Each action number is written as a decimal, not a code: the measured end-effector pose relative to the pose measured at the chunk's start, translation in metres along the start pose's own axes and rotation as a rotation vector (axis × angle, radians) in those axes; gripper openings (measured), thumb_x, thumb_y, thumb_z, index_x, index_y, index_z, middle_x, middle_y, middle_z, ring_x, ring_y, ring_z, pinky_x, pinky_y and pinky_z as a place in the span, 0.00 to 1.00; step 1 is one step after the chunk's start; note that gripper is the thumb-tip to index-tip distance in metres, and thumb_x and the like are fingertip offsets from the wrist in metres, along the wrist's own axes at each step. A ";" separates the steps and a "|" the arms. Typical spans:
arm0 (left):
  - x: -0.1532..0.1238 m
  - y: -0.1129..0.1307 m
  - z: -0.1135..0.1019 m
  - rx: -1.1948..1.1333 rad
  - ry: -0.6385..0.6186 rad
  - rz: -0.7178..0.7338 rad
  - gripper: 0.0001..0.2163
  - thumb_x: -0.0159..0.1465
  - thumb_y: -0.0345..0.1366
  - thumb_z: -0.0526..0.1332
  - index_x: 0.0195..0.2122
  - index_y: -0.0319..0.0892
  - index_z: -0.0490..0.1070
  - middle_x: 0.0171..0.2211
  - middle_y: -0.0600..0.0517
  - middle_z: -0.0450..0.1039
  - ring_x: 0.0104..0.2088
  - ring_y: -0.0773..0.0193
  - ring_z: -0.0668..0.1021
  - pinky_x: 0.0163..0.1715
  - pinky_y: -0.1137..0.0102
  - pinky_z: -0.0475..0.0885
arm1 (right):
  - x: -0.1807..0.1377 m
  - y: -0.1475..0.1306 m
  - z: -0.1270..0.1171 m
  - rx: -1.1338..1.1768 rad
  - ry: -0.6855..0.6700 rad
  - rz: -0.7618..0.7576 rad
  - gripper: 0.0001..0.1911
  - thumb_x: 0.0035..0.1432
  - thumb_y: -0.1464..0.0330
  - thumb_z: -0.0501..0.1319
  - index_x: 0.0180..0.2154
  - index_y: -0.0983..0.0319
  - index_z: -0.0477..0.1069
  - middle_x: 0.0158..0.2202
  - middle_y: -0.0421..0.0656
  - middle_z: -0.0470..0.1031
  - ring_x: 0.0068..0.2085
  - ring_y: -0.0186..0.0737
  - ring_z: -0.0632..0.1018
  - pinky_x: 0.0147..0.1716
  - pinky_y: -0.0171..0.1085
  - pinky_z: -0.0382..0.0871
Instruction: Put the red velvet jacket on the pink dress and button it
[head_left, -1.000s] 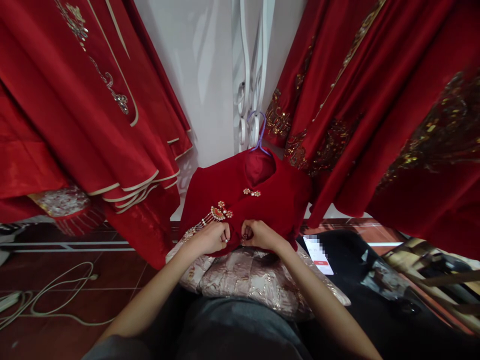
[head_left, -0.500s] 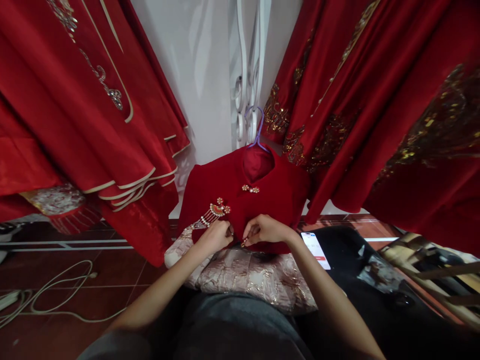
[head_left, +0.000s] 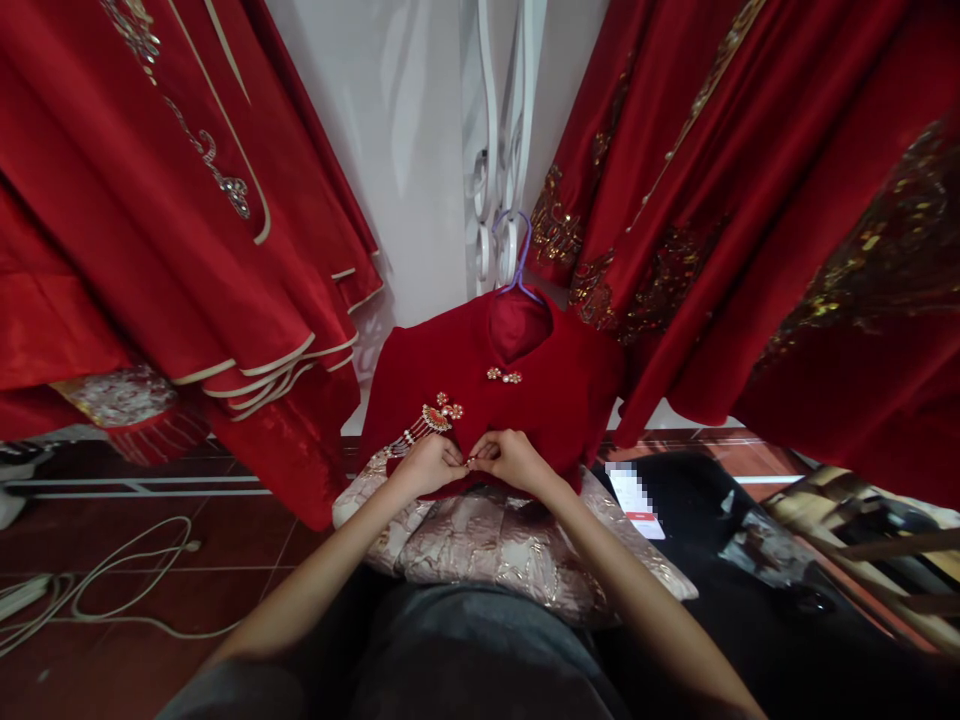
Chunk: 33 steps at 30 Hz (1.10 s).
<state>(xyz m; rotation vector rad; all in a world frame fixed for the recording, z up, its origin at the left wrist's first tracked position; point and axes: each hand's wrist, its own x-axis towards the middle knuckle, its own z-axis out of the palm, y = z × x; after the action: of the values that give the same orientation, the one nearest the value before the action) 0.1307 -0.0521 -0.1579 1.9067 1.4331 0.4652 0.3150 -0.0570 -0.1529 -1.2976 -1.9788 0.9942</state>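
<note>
A red velvet garment [head_left: 555,395] hangs on a purple hanger [head_left: 520,262] in front of me, its lower part lying over a pale gold brocade skirt [head_left: 495,545] on my lap. My left hand [head_left: 425,464] and my right hand [head_left: 510,458] meet at the garment's front edge, fingers pinched together on a small gold fastening [head_left: 470,461]. A fan-shaped beaded ornament with tassel [head_left: 433,417] sits just above my left hand. A pearl button clasp [head_left: 503,376] closes the collar.
Red embroidered gowns hang at the left [head_left: 150,200] and at the right [head_left: 750,220]. A white ornate rail [head_left: 495,150] stands behind. A phone [head_left: 634,498] lies on black cloth at the right. White cables [head_left: 112,580] trail over the brown tile floor.
Both hands have drawn closer together and slightly upward on the garment's front edge, their fingertips now touching at the small fastening.
</note>
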 end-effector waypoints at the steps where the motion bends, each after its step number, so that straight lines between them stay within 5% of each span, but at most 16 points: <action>1: 0.000 -0.001 0.000 -0.008 -0.002 0.000 0.04 0.50 0.33 0.65 0.25 0.38 0.73 0.26 0.50 0.79 0.31 0.62 0.80 0.33 0.73 0.72 | 0.000 0.000 0.000 -0.004 -0.006 0.001 0.06 0.47 0.75 0.66 0.31 0.65 0.77 0.29 0.43 0.80 0.31 0.35 0.79 0.33 0.30 0.71; 14: 0.004 -0.008 -0.003 -0.066 -0.062 0.009 0.05 0.51 0.27 0.60 0.27 0.37 0.75 0.28 0.48 0.80 0.30 0.63 0.80 0.32 0.72 0.73 | -0.003 -0.002 0.006 -0.112 0.021 -0.002 0.07 0.48 0.75 0.63 0.33 0.64 0.76 0.29 0.43 0.79 0.31 0.34 0.78 0.32 0.29 0.70; 17: -0.001 -0.002 -0.012 -0.065 -0.124 -0.034 0.07 0.51 0.26 0.61 0.32 0.37 0.74 0.28 0.48 0.80 0.30 0.63 0.80 0.30 0.73 0.72 | -0.006 -0.004 -0.005 -0.215 0.003 0.016 0.09 0.48 0.72 0.66 0.35 0.62 0.76 0.32 0.43 0.79 0.34 0.36 0.78 0.33 0.30 0.69; 23: -0.016 0.021 -0.031 0.142 -0.043 0.007 0.07 0.50 0.32 0.67 0.31 0.39 0.73 0.29 0.51 0.79 0.31 0.63 0.80 0.30 0.73 0.69 | -0.020 -0.017 -0.046 -0.261 0.032 0.045 0.15 0.48 0.67 0.68 0.41 0.59 0.74 0.38 0.43 0.78 0.35 0.38 0.78 0.34 0.34 0.70; 33: -0.015 0.022 -0.011 0.279 -0.048 0.028 0.07 0.51 0.36 0.67 0.30 0.42 0.72 0.29 0.54 0.79 0.30 0.64 0.79 0.28 0.74 0.66 | -0.033 -0.029 -0.051 -0.240 -0.090 0.005 0.14 0.49 0.64 0.68 0.39 0.59 0.75 0.36 0.42 0.78 0.35 0.38 0.78 0.34 0.34 0.69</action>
<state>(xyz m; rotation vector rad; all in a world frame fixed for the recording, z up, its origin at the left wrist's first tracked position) 0.1338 -0.0665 -0.1326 2.1429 1.5052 0.2390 0.3521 -0.0806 -0.1017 -1.4060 -2.2193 0.8507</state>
